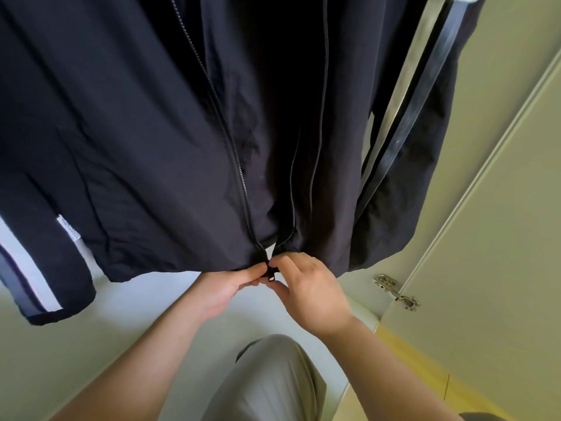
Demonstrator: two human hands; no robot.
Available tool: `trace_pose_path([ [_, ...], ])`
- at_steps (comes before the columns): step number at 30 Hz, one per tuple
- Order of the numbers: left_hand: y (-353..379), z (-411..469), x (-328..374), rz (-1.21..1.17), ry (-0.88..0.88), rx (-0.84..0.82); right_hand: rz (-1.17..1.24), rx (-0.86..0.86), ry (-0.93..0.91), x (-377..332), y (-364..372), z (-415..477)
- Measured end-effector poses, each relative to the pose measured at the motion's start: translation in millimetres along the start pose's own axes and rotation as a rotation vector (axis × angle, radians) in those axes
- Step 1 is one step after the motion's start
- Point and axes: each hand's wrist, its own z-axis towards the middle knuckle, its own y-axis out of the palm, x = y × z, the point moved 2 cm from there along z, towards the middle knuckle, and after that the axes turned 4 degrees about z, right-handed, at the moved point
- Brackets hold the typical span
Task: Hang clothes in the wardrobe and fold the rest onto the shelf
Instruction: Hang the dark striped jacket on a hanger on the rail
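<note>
A dark navy zip jacket hangs in front of me inside the wardrobe, its front open above the hem. Its left sleeve carries white and grey stripes. At the bottom hem, my left hand pinches the left end of the zipper. My right hand pinches the black zipper slider and the right hem next to it. Both hands meet at the zipper base, fingertips almost touching.
The pale wardrobe door stands open on the right with a metal hinge. A white shelf or floor panel lies below the jacket. My leg in grey trousers is underneath. Another striped dark garment hangs at the right.
</note>
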Motion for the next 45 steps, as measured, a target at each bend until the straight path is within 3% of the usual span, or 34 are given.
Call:
trace_pose_path([
  [4,-7,-2,0,0.143,0.035,0.009,-0.047,0.016,-0.108,4,2,-5],
  [11,-4,-5,-4,0.366,0.068,0.06,-0.155,-0.006,-0.058,-6,-4,10],
  [18,-6,-2,2,0.333,0.045,0.13,-0.202,0.047,-0.011,-17,-6,27],
  [25,3,-7,-21,-0.088,-0.034,0.246,-0.05,0.034,0.085,-4,11,14],
  [29,12,-9,-22,0.029,0.114,0.243,-0.172,0.003,0.031,-12,9,21],
  [32,7,-5,-21,0.101,0.138,0.283,-0.139,0.123,0.049,-16,-1,35],
  [36,0,-3,-21,0.166,0.01,0.371,-0.153,0.147,0.019,-20,-5,45],
  [40,9,-11,-5,0.319,-0.36,0.352,-0.169,0.134,0.039,-20,-7,46],
  [41,13,-17,-4,0.42,-0.375,0.34,-0.166,0.121,0.04,-18,-8,47],
  [42,15,-23,-4,0.557,-0.289,0.382,-0.158,0.103,0.04,-18,-8,48],
  [45,18,-39,3,0.943,0.391,0.727,-0.11,0.03,0.024,-18,-8,50],
])
